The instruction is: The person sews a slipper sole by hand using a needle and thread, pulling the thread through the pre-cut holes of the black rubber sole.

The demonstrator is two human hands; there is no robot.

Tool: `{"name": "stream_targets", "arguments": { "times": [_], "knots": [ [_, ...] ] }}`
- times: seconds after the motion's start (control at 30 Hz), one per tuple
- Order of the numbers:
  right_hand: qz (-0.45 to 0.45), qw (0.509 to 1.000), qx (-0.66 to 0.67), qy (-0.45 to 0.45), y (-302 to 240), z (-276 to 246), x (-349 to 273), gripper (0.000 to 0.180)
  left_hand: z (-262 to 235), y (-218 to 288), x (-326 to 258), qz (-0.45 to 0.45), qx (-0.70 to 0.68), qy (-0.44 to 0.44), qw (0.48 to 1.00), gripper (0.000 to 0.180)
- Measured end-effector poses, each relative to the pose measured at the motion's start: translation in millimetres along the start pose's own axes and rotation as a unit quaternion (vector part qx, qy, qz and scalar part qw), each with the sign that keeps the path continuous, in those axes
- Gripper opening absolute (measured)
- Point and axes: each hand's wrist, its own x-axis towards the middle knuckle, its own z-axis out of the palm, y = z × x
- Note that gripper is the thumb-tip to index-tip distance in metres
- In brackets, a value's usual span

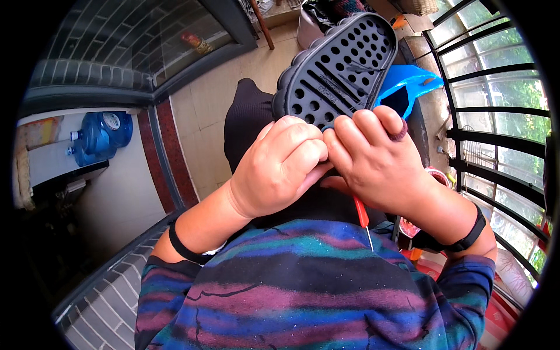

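A black slipper sole [344,70] with round holes, long slots and a scalloped edge is tilted up in front of me, its underside showing. My left hand [283,166] is closed at its near end, fingertips curled out of sight. Against it, my right hand [373,154] is also closed over that end. From under the right palm sticks a red-handled awl [361,213], its thin metal shaft pointing back toward my shirt; whether its tip is hooked is too small to tell. A dark purple band [399,132] circles a right finger. What lies between the fingertips is hidden.
Beyond the sole, to the right, lies a blue plastic bag [411,84]. A barred window [496,111] runs along the right side. At left are a dark-framed glass panel [128,46] and blue water jugs [99,137]. Pale floor tiles [201,108] show between.
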Motion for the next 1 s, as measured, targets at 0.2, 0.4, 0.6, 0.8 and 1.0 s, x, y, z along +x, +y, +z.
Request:
{"name": "stream_targets", "arguments": {
  "times": [0.2, 0.4, 0.6, 0.8, 1.0],
  "knots": [
    [0.063, 0.992, 0.108, 0.008, 6.4, -17.4, -3.9, 0.048, -7.1, 0.4, -3.9, 0.000, 0.002, 0.014, 1.000, 0.048],
    [0.062, 0.991, 0.118, 0.023, 4.4, -19.8, -13.0, 0.043, -7.8, 1.5, -4.7, 0.029, 0.026, 0.003, 0.999, 0.047],
    [0.052, 0.992, 0.110, 0.012, 4.9, -13.8, 1.3, 0.035, -8.2, 4.8, -2.1, 0.081, 0.056, -0.038, 0.994, 0.040],
    [0.048, 0.999, -0.007, 0.017, 14.6, -8.0, 14.7, 0.014, 2.0, 3.2, -1.6, 0.060, 0.015, 0.027, 0.998, 0.048],
    [0.095, 0.991, 0.090, -0.011, 19.0, -20.9, 6.8, 0.051, 0.1, 1.1, -2.0, 0.057, 0.016, 0.055, 0.997, 0.054]
  ]
}}
